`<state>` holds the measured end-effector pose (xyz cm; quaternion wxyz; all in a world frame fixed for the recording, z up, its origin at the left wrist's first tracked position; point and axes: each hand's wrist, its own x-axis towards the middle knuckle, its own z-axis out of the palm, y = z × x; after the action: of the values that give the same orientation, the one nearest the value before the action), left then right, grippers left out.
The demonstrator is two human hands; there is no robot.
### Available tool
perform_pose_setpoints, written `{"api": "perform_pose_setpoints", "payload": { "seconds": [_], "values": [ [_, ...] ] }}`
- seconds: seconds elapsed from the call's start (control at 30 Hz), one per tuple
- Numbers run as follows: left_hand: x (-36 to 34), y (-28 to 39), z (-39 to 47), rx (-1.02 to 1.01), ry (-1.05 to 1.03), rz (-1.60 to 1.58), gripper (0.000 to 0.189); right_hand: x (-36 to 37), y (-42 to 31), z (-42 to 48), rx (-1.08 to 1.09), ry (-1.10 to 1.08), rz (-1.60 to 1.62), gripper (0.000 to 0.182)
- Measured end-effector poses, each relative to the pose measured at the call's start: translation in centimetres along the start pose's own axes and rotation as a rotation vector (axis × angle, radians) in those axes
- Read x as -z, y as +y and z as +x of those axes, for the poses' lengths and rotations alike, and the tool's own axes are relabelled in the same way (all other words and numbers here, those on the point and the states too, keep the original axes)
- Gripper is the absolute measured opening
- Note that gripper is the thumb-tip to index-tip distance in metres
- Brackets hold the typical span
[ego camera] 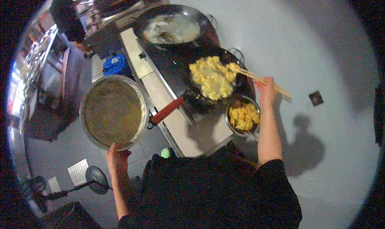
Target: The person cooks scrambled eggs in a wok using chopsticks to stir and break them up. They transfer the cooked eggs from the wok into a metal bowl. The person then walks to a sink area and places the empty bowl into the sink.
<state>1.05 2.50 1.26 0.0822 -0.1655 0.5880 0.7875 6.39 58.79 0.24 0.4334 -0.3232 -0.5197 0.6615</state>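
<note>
My left hand [116, 158] grips the near rim of a large round metal basin [112, 111], held out over the floor. A pale, batter-like residue coats the basin's right inner wall. In my right hand [267, 89] is a pair of long wooden chopsticks [251, 74]. Their tips meet a lump at the right edge of a mass of yellow fried food [212, 78]. That mass lies in a dark wok [177, 84] with a red handle [167, 111]. Below my right wrist stands a metal bowl or strainer [227, 124] with yellow fried pieces [244, 117] in it.
A second wok [207, 25] with whitish liquid sits farther back. The pale counter edge [168, 120] runs alongside. A grey wall [337, 63] bounds the right. A blue container [114, 65] and another person [67, 16] are at the upper left.
</note>
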Motion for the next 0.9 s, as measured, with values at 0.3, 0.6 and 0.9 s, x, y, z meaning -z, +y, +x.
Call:
{"api": "perform_pose_setpoints", "payload": {
  "seconds": [0.3,0.6,0.9],
  "values": [
    [-1.0,0.3,2.4,0.018,-0.023,0.089,0.015,7.5,-7.8,-5.5,-0.029,0.007,-0.432,0.028],
    [-4.0,1.3,2.4,0.009,-0.070,0.094,0.016,8.5,-5.8,-7.9,-0.104,-0.068,-0.443,0.024],
    [-3.0,0.7,1.9,0.001,-0.054,0.149,0.018,2.1,-4.6,-6.3,0.137,-0.126,-0.211,0.027]
  ]
}}
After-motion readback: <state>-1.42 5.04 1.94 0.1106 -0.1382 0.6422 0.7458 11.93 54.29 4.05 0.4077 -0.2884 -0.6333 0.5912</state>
